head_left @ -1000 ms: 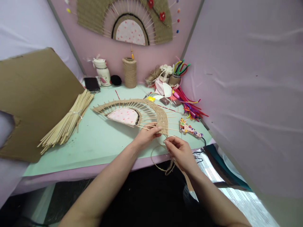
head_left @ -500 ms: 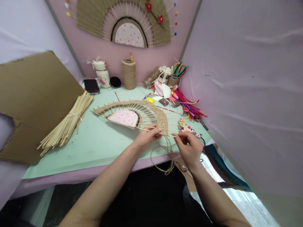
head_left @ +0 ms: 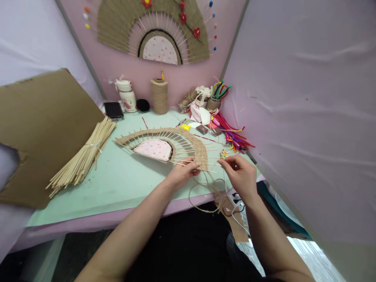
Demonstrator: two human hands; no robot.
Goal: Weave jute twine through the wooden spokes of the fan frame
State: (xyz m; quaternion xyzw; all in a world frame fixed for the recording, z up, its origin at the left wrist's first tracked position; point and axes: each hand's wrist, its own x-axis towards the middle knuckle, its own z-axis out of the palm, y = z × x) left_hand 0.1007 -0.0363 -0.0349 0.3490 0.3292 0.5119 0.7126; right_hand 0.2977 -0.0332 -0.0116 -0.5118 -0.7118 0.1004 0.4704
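Mint-green tabletop (head_left: 117, 184) in a pink-walled booth, with a finished fan (head_left: 155, 27) pinned up at the back. Item: half-made woven fan (head_left: 176, 139), flat on the table near the front edge, thin sticks radiating from a pink spotted core, jute band woven across them. Left hand (head_left: 182, 174): thumb above and fingers below, pinching the band's near right end at the last protruding sticks. Right hand (head_left: 242, 174): just right of the stick tips, thumb and forefinger pressed together, apparently on the jute twine (head_left: 205, 192); strand too fine at the fingertips to confirm. Twine slack, looping from the band's end over the table edge. Handling, as judged: fan light, stiff along the sticks but springy and easily snapped at the tips; weave liable to slide if unsupported; best held on the woven band, as now, not by single sticks. Twine soft, rough, grippy, best pinched close to the weave for control. Alongside: stick bundle (head_left: 82, 156) and cardboard sheet (head_left: 44, 125) to the left, jute spool (head_left: 159, 96) at the back, pipe cleaners (head_left: 232, 135) to the right. Against half a second earlier: right hand higher and farther from the left, now covering most of the patterned glue gun (head_left: 223, 154); twine loop wider; left hand unmoved on the band; fan in the same spot.
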